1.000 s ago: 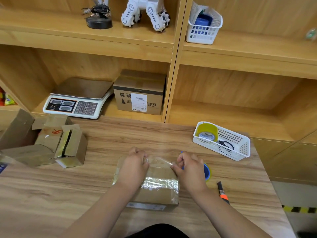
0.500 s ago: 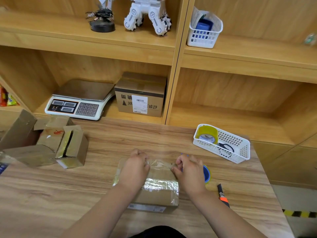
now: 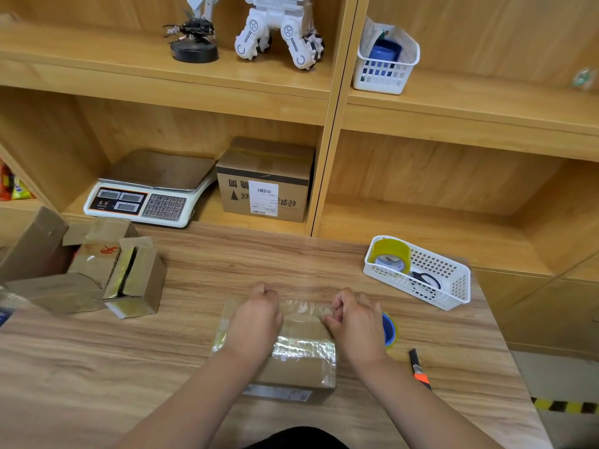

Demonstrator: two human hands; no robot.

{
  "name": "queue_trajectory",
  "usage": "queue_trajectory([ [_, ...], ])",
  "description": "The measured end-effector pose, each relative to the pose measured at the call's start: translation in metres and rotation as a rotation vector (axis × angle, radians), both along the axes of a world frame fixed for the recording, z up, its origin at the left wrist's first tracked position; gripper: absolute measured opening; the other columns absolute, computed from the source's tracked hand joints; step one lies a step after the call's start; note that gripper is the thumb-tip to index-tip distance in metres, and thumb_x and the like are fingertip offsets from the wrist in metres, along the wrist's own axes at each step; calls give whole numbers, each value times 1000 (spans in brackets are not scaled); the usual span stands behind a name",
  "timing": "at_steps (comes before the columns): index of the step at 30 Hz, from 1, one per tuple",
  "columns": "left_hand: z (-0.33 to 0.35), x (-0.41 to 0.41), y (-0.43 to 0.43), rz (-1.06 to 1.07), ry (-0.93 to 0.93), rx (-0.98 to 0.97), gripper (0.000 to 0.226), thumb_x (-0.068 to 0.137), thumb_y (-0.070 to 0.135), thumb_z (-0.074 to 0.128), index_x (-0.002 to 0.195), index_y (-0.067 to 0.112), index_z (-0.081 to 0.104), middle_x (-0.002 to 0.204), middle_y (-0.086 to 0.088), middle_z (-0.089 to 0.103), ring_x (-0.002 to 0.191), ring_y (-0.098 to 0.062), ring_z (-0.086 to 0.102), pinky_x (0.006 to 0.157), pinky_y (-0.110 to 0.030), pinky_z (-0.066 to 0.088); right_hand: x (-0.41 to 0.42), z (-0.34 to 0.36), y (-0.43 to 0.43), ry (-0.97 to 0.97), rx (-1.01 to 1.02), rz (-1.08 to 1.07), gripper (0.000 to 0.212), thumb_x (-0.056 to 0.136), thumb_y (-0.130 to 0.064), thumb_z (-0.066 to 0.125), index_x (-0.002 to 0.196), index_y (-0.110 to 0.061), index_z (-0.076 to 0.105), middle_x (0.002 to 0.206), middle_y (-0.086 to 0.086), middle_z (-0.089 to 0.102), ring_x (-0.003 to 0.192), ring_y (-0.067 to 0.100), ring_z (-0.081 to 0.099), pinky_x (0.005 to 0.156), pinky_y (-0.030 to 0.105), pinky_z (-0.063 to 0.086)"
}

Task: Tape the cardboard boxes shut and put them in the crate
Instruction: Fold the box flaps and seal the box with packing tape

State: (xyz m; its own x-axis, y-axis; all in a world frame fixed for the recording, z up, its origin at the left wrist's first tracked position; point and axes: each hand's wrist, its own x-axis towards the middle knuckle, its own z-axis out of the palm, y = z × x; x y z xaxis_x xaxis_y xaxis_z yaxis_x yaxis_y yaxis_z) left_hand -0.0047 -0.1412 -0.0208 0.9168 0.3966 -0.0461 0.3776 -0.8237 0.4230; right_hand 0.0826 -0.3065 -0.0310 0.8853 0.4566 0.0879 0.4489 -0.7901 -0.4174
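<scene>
A small cardboard box (image 3: 298,364) wrapped in shiny clear tape lies on the wooden table in front of me. My left hand (image 3: 257,322) rests on the box's left half and pinches the left end of a clear tape strip (image 3: 303,307). My right hand (image 3: 355,322) pinches the strip's right end over the box's far edge. A blue-cored tape roll (image 3: 389,328) sits just behind my right hand, mostly hidden. Several more cardboard boxes (image 3: 94,273) lie at the table's left, one of them (image 3: 137,280) showing an open slit. No crate is in view.
An orange-and-black utility knife (image 3: 419,371) lies right of the box. A white basket (image 3: 453,286) at the back right holds a yellow tape roll and scissors. The shelf behind carries a scale (image 3: 149,192) and a labelled carton (image 3: 265,179).
The tape strip has come lower, closer to the box top, and my right hand has shifted slightly toward the left. The camera has tilted down a little.
</scene>
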Motion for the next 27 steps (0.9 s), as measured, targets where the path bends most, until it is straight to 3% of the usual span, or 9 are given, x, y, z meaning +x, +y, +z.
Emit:
queue_trajectory([
  [3,-1,0,0,-3,7,22,19,93,18,50,108,8,56,128,-2,43,91,-19,60,81,-31,49,0,1,2,-20,-12,-10,26,83,-39,66,94,-24,49,84,-5,61,94,13,48,90,29,28],
  [16,-11,-3,3,26,-58,9,27,92,22,55,115,10,60,134,-2,44,101,-18,59,88,-26,46,0,-2,1,-63,-37,-8,25,84,-38,62,102,-26,50,81,-9,63,98,11,49,89,28,27],
  [20,-14,-5,9,47,-116,107,27,86,29,62,109,16,66,123,-1,54,105,-18,51,86,-26,41,-1,-4,1,-57,-33,-14,25,84,-38,63,101,-25,51,79,-9,63,98,12,49,91,30,28],
  [24,-13,-8,18,164,-35,221,75,77,58,64,135,15,46,124,0,52,114,-21,41,92,-32,34,-2,-6,2,-37,-26,-38,26,83,-37,64,101,-24,51,78,-9,62,97,14,48,89,31,31],
  [27,-15,-5,20,123,-42,239,78,79,59,60,141,18,37,133,1,48,125,-21,33,100,-33,27,-5,-9,2,61,73,-91,26,83,-33,67,101,-23,51,83,-5,57,98,17,45,83,32,36],
])
